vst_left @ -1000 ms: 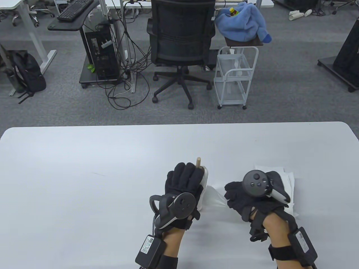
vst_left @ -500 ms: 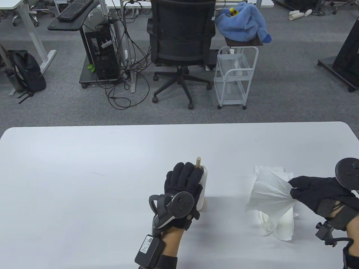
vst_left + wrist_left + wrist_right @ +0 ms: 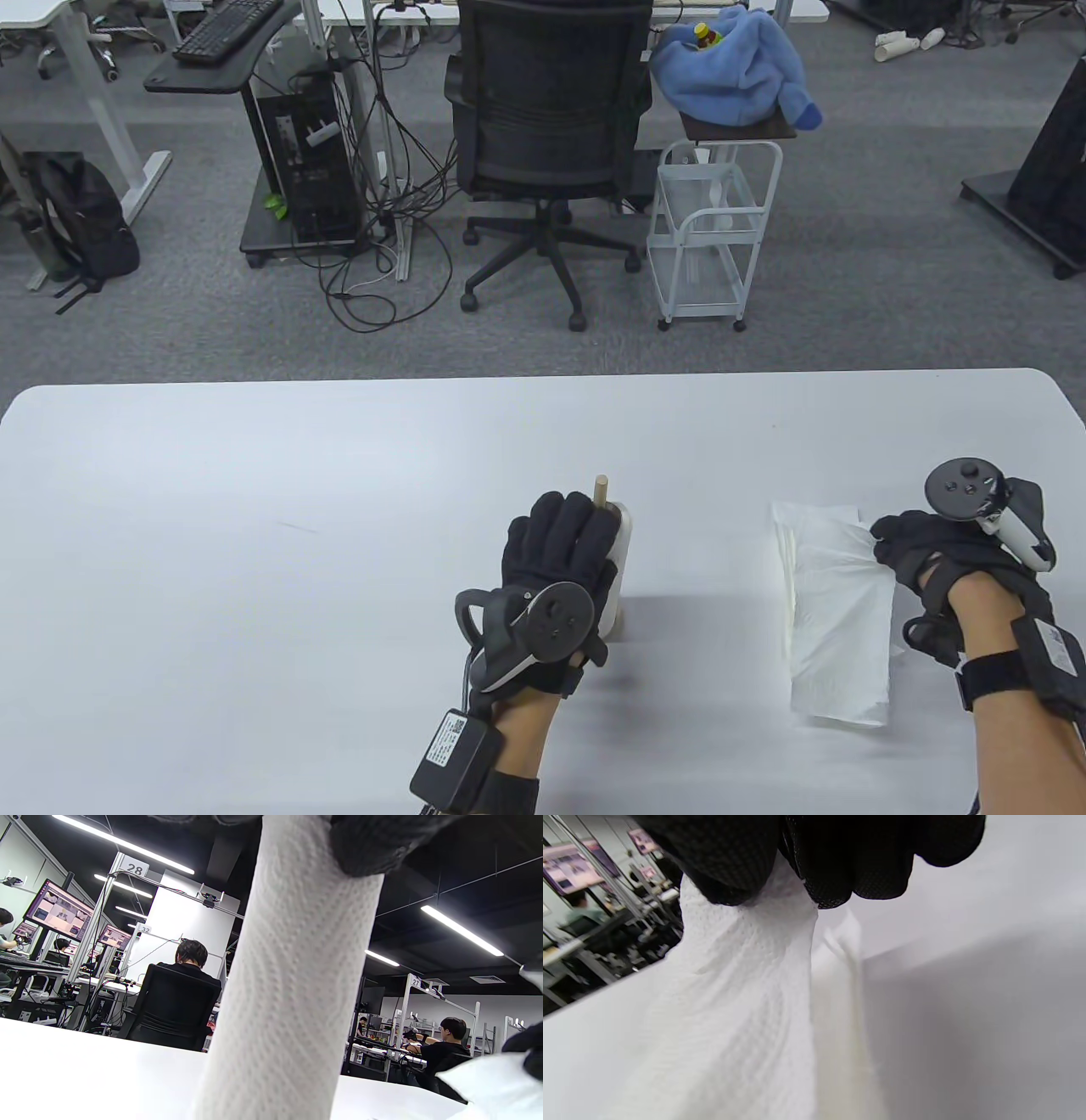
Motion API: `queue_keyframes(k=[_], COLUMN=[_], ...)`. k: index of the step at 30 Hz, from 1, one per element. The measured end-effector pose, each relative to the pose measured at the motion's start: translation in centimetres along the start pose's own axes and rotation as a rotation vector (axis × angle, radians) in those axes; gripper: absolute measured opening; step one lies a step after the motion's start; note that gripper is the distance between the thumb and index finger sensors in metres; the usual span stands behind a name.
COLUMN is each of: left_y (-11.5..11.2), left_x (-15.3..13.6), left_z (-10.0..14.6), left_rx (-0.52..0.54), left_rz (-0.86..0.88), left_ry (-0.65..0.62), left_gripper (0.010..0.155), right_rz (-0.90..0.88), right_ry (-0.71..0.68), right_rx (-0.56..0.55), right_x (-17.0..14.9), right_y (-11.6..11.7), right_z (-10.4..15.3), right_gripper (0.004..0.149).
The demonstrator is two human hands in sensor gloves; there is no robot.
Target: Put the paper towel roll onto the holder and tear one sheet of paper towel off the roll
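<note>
The white paper towel roll [image 3: 623, 543] stands upright on the holder, whose wooden post tip [image 3: 601, 487] pokes out above it. My left hand [image 3: 560, 543] is wrapped round the roll from the left. In the left wrist view the roll [image 3: 292, 984] fills the middle, with a gloved finger [image 3: 373, 840] on its top. A torn-off sheet [image 3: 836, 611] lies to the right on the table. My right hand [image 3: 891, 539] pinches the sheet's right edge. In the right wrist view the fingertips [image 3: 840, 870] bunch the sheet [image 3: 742, 993] between them.
Under the torn sheet lie other loose paper sheets [image 3: 814, 514]. The white table [image 3: 254, 552] stretches to the left and back. Beyond its far edge stand an office chair [image 3: 547, 127] and a white cart [image 3: 713, 229].
My right hand pulled the sheet off the roll to the right, lifted it, then lowered it flat onto the pile. My left hand has stayed on the roll.
</note>
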State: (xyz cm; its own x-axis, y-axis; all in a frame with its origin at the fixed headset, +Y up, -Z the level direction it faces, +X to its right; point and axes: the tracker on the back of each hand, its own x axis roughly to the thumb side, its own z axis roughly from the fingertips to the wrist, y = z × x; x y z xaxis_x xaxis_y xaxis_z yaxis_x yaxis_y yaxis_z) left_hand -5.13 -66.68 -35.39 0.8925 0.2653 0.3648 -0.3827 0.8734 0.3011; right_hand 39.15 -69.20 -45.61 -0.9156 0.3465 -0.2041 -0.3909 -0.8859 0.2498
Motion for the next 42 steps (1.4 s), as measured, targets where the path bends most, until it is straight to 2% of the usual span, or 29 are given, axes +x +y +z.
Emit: queue_keyframes(k=[7, 11, 15, 20, 25, 31, 36, 42], left_y=[0.0, 0.1, 0.3, 0.6, 1.6, 5.2, 6.8, 6.7], left_x=[0.0, 0.0, 0.1, 0.1, 0.0, -0.7, -2.8, -5.2], left_z=[0.0, 0.0, 0.0, -0.1, 0.1, 2.7, 6.0, 9.1], left_rx=[0.0, -0.002, -0.006, -0.034, -0.085, 0.009, 0.029, -0.004], left_rz=[0.002, 0.005, 0.003, -0.018, 0.062, 0.11, 0.111, 0.077], left_ry=[-0.002, 0.004, 0.012, 0.021, 0.03, 0.058, 0.115, 0.182], left_gripper=[0.068, 0.068, 0.067, 0.068, 0.076, 0.078, 0.078, 0.076], right_rz=[0.198, 0.29, 0.389, 0.359, 0.311, 0.19, 0.163, 0.119], right_ry=[0.004, 0.041, 0.078, 0.048, -0.045, -0.136, -0.263, -0.299], right_rx=[-0.145, -0.154, -0.163, -0.186, -0.19, -0.162, -0.23, -0.181], right_x=[0.4, 1.1, 1.9, 3.3, 5.6, 8.4, 10.5, 11.9], right_y=[3.0, 3.8, 3.8, 2.8, 2.1, 2.7, 5.4, 8.4], right_z=[-2.5, -2.8, -2.3, -0.4, 1.9, 5.2, 7.8, 10.3], right_gripper=[0.038, 0.039, 0.057, 0.072, 0.073, 0.073, 0.072, 0.073])
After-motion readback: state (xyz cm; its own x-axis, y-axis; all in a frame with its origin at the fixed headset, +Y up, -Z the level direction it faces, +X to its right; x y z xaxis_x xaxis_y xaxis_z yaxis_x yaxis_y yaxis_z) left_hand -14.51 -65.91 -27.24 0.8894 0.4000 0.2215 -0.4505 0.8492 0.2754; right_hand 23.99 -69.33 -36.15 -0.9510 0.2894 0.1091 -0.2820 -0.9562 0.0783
